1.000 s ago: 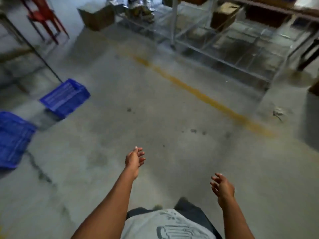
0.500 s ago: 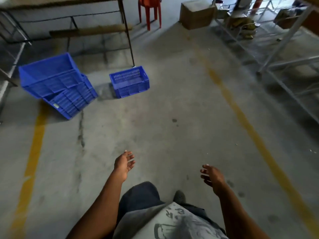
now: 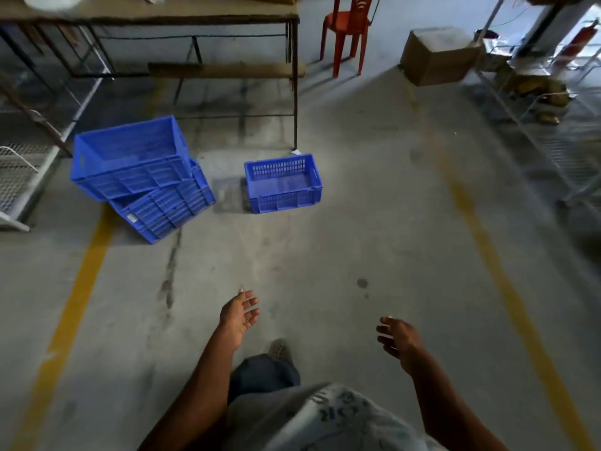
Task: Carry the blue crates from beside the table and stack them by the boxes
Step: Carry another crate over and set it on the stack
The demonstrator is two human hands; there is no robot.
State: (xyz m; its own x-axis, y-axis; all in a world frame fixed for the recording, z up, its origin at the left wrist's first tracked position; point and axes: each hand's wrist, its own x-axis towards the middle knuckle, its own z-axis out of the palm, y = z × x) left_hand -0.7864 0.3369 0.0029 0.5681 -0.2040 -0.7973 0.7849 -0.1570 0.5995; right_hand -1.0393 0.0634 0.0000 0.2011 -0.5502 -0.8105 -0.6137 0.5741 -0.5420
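Note:
Three blue crates lie on the concrete floor in front of a metal-legged table [image 3: 208,16]. A small blue crate [image 3: 283,183] stands upright by the table's right leg. To its left a large blue crate [image 3: 130,157] rests tilted on another large crate [image 3: 166,206], which lies askew under it. My left hand [image 3: 239,315] and my right hand [image 3: 398,336] hang in front of me over bare floor, well short of the crates. Both have loose fingers and hold nothing.
A red plastic chair [image 3: 346,27] and a cardboard box [image 3: 437,58] stand at the back right. A wire rack [image 3: 553,125] runs along the right side and a mesh frame [image 3: 19,177] sits at the left. Yellow lines [image 3: 74,304] mark the floor.
The view has swung left and moved forward, so the crates and table now sit ahead and closer. My hands stay empty in front of me.

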